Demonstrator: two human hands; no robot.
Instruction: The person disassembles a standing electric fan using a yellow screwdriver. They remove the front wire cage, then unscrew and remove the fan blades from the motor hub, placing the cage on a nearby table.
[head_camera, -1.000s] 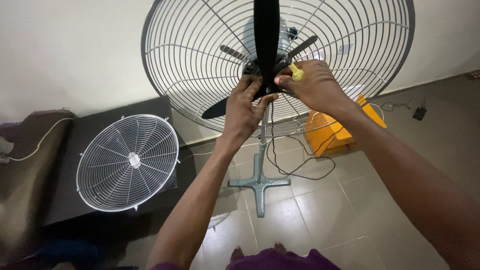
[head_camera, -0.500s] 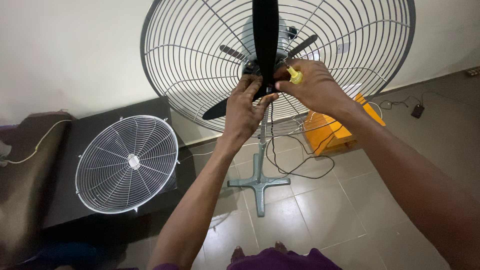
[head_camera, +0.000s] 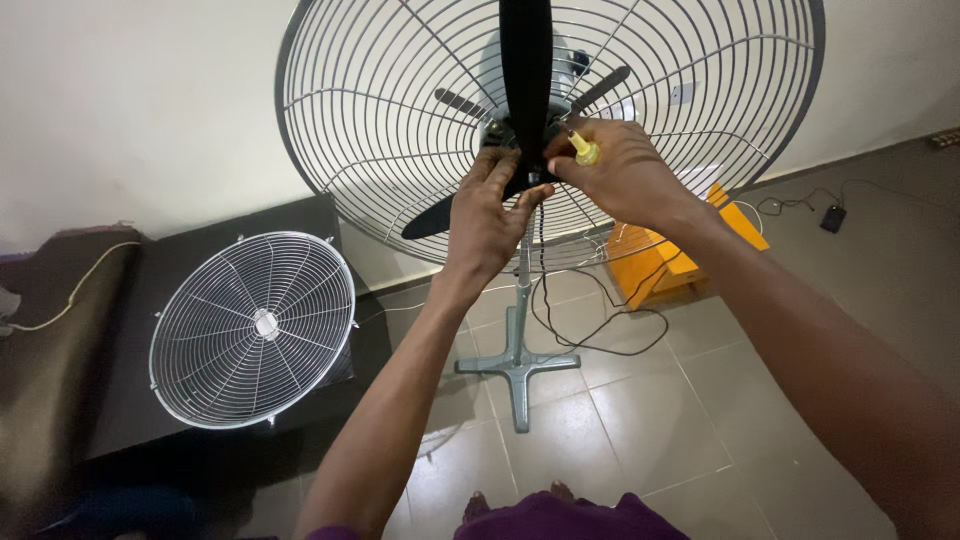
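Your hands have barely shifted at the fan hub (head_camera: 522, 150). Your left hand (head_camera: 490, 215) cups the black blade (head_camera: 527, 70); your right hand (head_camera: 615, 170) pinches a yellow-handled screwdriver (head_camera: 584, 149)

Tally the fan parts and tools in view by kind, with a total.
Wire fan guards: 2, rear guard on the stand, front guard leaning on the dark cabinet
Black blade sets: 1
Cross-foot stands: 1
Yellow-handled tools: 1
Orange boxes: 1
Total: 6

Bare forearms, purple garment (head_camera: 560, 518)
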